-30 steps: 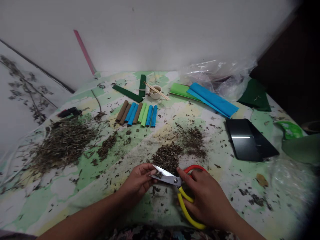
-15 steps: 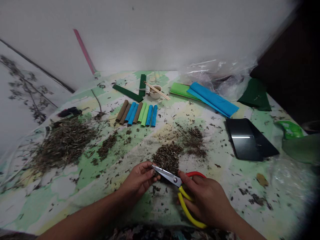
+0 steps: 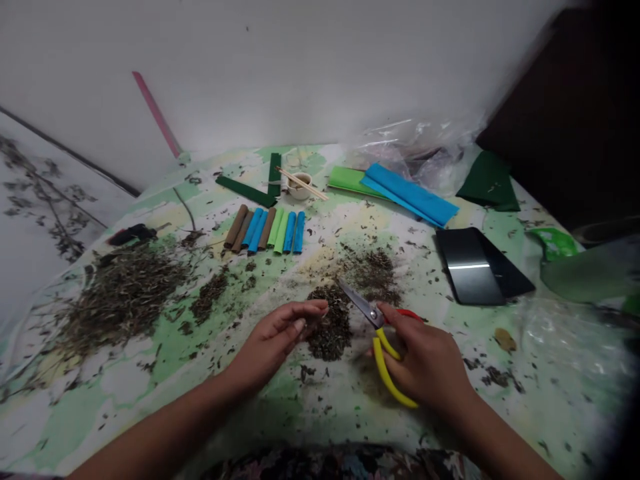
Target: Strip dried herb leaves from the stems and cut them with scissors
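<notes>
My right hand (image 3: 425, 353) grips a pair of scissors (image 3: 367, 308) with yellow and red handles, its metal blades pointing up and to the left. The blades look nearly closed together. Over the left side of a heap of chopped dried leaves (image 3: 333, 337) hovers my left hand (image 3: 280, 333), fingers stretched out and a little curved, the thumb apart below them; I see nothing held in it. Behind the heap lies a patch of finer dark crumbs (image 3: 377, 270).
A large pile of dried stems and leaves (image 3: 125, 293) spreads at left. Several brown, blue and green rolls (image 3: 265, 230) lie in a row near a small cup (image 3: 299, 189) with chopsticks across it. Folded blue paper (image 3: 410, 193) and a dark tablet-like device (image 3: 470, 267) sit at right.
The scissors have drawn away from my left hand, up and to the right, and point more upward. My left fingers have straightened and spread from their earlier pinch by the blade tips.
</notes>
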`<state>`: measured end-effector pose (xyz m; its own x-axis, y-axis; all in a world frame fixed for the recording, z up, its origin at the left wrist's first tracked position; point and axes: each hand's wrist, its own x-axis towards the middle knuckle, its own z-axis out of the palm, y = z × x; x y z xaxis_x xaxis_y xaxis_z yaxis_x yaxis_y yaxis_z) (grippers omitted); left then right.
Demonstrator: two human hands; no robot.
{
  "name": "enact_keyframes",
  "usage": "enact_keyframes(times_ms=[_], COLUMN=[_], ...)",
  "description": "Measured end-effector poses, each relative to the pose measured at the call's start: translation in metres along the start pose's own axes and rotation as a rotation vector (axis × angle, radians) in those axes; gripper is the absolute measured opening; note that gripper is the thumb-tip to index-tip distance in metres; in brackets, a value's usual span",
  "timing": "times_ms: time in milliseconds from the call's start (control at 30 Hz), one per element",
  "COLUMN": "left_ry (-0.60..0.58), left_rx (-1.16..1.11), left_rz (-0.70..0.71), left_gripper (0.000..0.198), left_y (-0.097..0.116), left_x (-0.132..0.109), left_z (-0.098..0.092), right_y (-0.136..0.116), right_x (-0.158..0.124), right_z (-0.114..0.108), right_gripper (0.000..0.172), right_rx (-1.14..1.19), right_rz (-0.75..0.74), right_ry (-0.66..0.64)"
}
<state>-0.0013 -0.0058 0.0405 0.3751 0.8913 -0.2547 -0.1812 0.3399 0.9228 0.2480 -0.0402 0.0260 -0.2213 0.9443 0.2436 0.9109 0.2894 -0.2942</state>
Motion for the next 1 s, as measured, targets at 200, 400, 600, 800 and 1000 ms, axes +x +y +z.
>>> enact_keyframes(times_ms=[200, 400, 600, 800, 1000], left_ry=[-0.052, 0.026, -0.007, -0.128, -0.101], left_rx=[0.356, 1.033, 1.308, 1.389, 1.361], left_rz=[0.195, 0.340, 0.262, 0.331, 0.431], left_gripper=[0.020, 0.028, 0.036, 0.028, 0.017], left_y=[0.020, 0.020, 0.020, 0.014, 0.016], left_x=[0.029, 0.052, 0.056, 0.061, 0.065], left_z=[-0.003, -0.029, -0.027, -0.003, 0.013], right_y=[0.005, 0.004, 0.005, 0.005, 0.006], right_x=[0.005, 0.006, 0.008, 0.008, 0.006], right_z=[-0.004, -0.007, -0.009, -0.007, -0.008], right_gripper=[0.054, 0.055, 0.048, 0.045, 0.048], right_rx=[0.023, 0.034, 0.014, 0.028, 0.056], right_rz=[0.104, 0.154, 0.161, 0.178, 0.157], right_ry=[-0.042, -0.032, -0.029, -0.016, -0.007])
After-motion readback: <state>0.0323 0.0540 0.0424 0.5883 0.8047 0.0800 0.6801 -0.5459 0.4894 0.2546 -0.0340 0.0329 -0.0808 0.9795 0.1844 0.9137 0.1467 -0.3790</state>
